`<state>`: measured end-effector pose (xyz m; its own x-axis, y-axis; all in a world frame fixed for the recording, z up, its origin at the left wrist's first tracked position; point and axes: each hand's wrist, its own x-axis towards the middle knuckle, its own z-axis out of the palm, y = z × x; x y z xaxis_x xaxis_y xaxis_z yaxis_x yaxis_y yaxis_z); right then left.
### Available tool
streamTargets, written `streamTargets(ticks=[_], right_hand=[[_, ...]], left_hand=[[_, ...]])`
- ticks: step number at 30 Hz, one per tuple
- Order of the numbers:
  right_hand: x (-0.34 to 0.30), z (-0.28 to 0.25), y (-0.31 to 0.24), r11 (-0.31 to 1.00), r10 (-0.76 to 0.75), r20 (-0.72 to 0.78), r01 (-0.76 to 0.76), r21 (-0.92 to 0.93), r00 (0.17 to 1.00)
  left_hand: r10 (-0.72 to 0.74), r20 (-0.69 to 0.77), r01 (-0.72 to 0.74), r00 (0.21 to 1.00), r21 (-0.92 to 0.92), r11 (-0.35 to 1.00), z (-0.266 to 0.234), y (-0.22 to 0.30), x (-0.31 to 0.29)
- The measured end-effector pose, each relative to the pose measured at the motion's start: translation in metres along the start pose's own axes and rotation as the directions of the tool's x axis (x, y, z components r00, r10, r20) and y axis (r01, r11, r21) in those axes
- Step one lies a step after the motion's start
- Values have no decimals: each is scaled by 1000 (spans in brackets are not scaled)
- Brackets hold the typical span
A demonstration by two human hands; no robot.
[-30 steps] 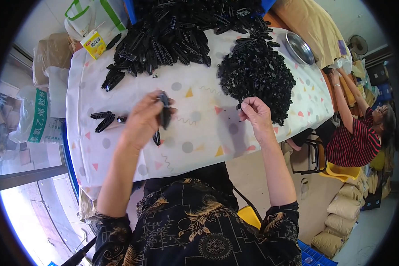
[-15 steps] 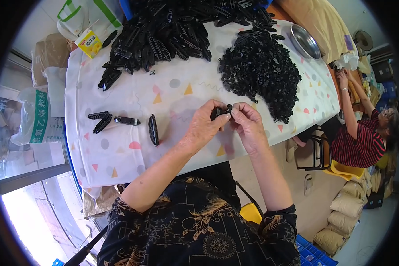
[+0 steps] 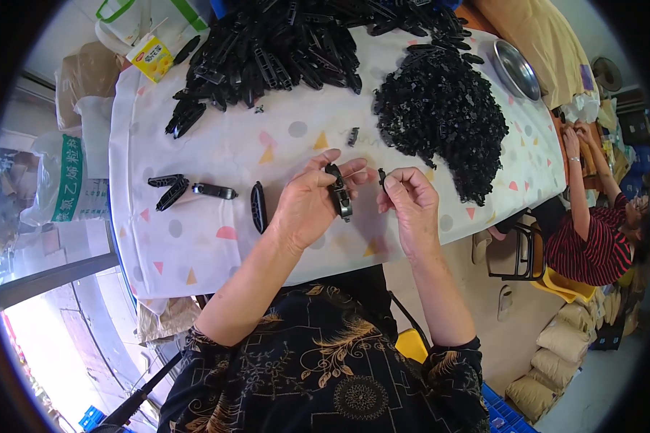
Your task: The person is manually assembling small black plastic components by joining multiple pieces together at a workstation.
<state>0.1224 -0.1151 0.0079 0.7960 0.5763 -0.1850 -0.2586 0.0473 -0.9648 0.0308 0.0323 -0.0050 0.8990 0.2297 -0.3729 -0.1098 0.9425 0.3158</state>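
A long black plastic part (image 3: pixel 339 193) lies in my left hand (image 3: pixel 305 207), held by the thumb and fingers over the table. My right hand (image 3: pixel 412 209), a short way to its right, pinches a small black plastic piece (image 3: pixel 382 177) between thumb and fingertips. The two parts are apart. Just beyond my hands, another small black piece (image 3: pixel 353 136) rests on the patterned tablecloth (image 3: pixel 217 151). Left of my left hand lie several long black parts: one upright (image 3: pixel 258 206), one sideways (image 3: pixel 215 190) and a touching pair (image 3: pixel 169 190).
A large heap of long black parts (image 3: pixel 267 54) covers the far side. Right of it spreads a pile of small black pieces (image 3: pixel 444 108), with a metal bowl (image 3: pixel 517 70) beyond. A yellow carton (image 3: pixel 150 59) stands far left. Another person (image 3: pixel 588 231) sits at the right.
My hands have moved apart, and the long part has come into plain view in my left hand. A small piece now lies on the cloth beyond them. The view has shifted slightly.
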Motion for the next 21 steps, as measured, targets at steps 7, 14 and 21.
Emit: streamTargets(ticks=[7,14,21], right_hand=[[-21,22,5,999,-37,129,39,-10,991],[-31,10,9,940,-100,304,190,-284,948],[-31,2,-14,812,-116,478,360,-459,871]], left_hand=[[72,103,-68,992,-38,997,-17,-3,-14],[-185,-15,176,983,-246,953,-25,-7,-40],[-279,64,281,958,-21,960,-13,-1,-56]])
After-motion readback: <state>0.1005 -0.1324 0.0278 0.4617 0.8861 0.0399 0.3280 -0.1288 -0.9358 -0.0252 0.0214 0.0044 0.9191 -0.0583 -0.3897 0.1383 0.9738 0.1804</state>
